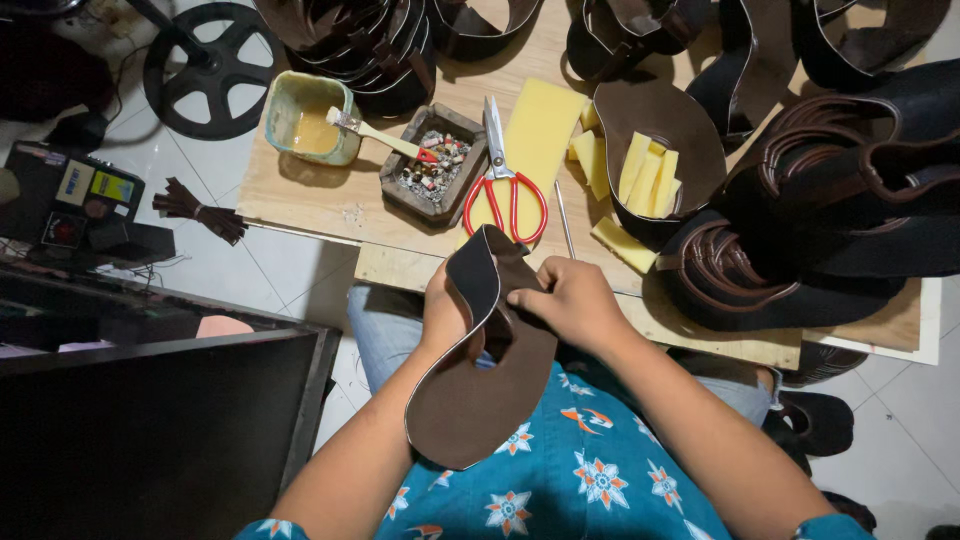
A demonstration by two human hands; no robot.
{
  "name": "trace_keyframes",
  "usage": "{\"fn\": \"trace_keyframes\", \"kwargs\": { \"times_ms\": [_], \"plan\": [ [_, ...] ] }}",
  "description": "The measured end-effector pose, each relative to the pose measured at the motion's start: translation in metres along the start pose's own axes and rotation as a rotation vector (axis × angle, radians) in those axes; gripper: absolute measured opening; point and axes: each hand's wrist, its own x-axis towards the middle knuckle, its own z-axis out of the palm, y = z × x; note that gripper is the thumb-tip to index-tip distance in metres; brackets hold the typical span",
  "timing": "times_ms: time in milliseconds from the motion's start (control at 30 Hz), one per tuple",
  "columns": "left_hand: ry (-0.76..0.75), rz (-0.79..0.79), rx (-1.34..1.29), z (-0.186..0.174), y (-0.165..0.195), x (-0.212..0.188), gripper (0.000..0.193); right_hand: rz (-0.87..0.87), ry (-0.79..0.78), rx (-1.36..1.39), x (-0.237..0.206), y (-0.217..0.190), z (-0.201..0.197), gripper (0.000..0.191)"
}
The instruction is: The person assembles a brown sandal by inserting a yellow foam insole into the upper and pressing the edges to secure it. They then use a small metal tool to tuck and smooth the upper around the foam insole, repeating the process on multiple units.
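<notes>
My left hand (447,312) grips the curved dark brown leather shoe-upper piece (480,390) from its left side, fingers wrapped around the edge beside the cut-out opening. My right hand (567,300) rests on the piece's upper right edge, fingers pressed together and pinching the leather. The piece hangs over my lap, just below the front edge of the low wooden work board (330,195). On the board, directly beyond my hands, lie red-handled scissors (503,190) on a yellow foam sheet (540,135). Left of them sit a small rectangular tray of scraps (435,165) and a green glue pot (305,118) with a brush (380,135) resting across it. Stacked dark leather uppers (830,190) occupy the right side.
</notes>
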Motion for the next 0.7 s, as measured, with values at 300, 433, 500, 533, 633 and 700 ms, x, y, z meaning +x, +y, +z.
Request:
{"fn": "trace_keyframes", "kwargs": {
  "times_ms": [300,433,500,533,633,700],
  "plan": [
    [0.059,-0.165,0.196,0.004,0.000,-0.003,0.020,-0.004,0.110,0.162,-0.003,-0.003,-0.003,0.048],
    [0.007,0.042,0.155,0.006,-0.009,-0.006,0.021,-0.059,-0.014,0.303,-0.005,-0.001,0.002,0.033],
    [-0.004,-0.083,-0.050,0.010,-0.012,-0.010,0.021,0.072,-0.065,0.286,-0.005,0.001,0.003,0.027],
    [0.001,-0.144,-0.095,0.011,-0.012,-0.013,0.020,0.059,-0.066,0.300,-0.004,0.001,0.005,0.026],
    [0.051,-0.307,-0.183,0.015,-0.008,-0.018,0.019,0.027,-0.081,0.354,-0.004,0.004,0.008,0.024],
    [0.138,-0.394,-0.175,0.018,0.000,-0.020,0.017,0.019,-0.111,0.407,-0.005,0.005,0.009,0.022]
  ]
}}
